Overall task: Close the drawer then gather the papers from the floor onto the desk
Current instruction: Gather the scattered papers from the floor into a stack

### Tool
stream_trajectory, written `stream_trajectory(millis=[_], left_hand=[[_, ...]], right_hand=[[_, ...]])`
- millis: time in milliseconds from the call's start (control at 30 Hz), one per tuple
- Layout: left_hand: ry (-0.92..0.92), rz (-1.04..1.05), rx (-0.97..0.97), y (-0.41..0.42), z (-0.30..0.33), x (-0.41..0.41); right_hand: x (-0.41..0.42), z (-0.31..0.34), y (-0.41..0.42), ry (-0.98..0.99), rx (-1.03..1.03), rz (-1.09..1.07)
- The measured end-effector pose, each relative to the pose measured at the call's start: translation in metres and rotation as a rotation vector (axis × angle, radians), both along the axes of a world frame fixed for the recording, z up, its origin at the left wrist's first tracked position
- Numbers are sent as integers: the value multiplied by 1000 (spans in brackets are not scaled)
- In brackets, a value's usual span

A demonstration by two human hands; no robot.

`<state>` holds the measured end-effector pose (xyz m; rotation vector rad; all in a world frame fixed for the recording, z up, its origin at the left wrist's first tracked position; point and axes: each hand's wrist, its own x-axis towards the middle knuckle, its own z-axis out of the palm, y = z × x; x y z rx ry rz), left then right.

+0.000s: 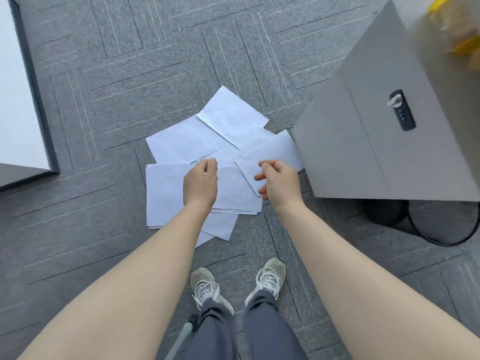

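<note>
Several white sheets of paper [228,120] lie scattered and overlapping on the grey carpet in the middle of the view. Both my arms reach down over the pile. My left hand [200,181] hovers above the centre of the papers with fingers curled loosely, holding nothing that I can see. My right hand [279,181] is over the right-hand sheets with fingers apart and bent, also empty. The grey drawer cabinet [368,152] stands at the right, its front flush and shut, with a black combination lock [401,110] on it.
A white desk surface with a dark edge [15,100] fills the left side. A black round chair base [439,222] sits below the cabinet at the right. My two feet in grey sneakers [239,284] stand just short of the papers. Blurred yellow items show at top right.
</note>
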<state>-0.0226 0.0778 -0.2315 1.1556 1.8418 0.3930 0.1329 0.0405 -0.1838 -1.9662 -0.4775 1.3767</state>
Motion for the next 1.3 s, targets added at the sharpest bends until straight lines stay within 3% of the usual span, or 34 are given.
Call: stream_trajectory(millis=[400,733,1000,1300], left_hand=[[-54,170,-130,-53,-153,-118],[-127,187,-280,-66,-303,-142],[-60,145,-260,-41,-397,-143],[113,4,-170,1,-458,-140]], right_hand=[[-93,-153,-10,-57,-86,242],[-103,-295,-4,-232,-75,453],[-94,-394,7,-385,-65,719],[-59,-473,28,-664,-113,936]])
